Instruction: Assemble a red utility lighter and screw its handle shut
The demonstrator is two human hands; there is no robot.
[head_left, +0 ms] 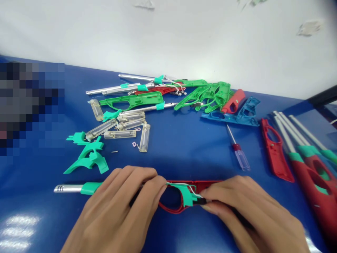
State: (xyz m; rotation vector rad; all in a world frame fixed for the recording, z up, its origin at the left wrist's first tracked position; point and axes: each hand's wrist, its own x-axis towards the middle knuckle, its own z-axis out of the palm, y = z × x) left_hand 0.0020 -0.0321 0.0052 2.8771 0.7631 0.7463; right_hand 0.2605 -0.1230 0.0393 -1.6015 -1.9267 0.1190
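A red lighter half-shell [173, 210] lies open on the blue table, its ring toward me. A metal tube [68, 188] with a teal collar sticks out at its left end. My left hand [123, 207] is closed over the shell's left part, fingers together and pressing on it. In the shell's middle sits a teal trigger [187, 195], with a white wire [194, 191] curving beside it. My right hand [244, 211] pinches a small black part [201, 201] at the trigger's right side, between thumb and forefinger. The palms hide both ends of the shell.
Teal pieces [92, 158] and clear fuel tanks [120, 134] lie at left centre. Behind are metal tubes [146, 109] and green shells [139, 100]. A blue shell [229, 118], a screwdriver [240, 158], a red shell [276, 151] and several red lighters [313, 189] are on the right.
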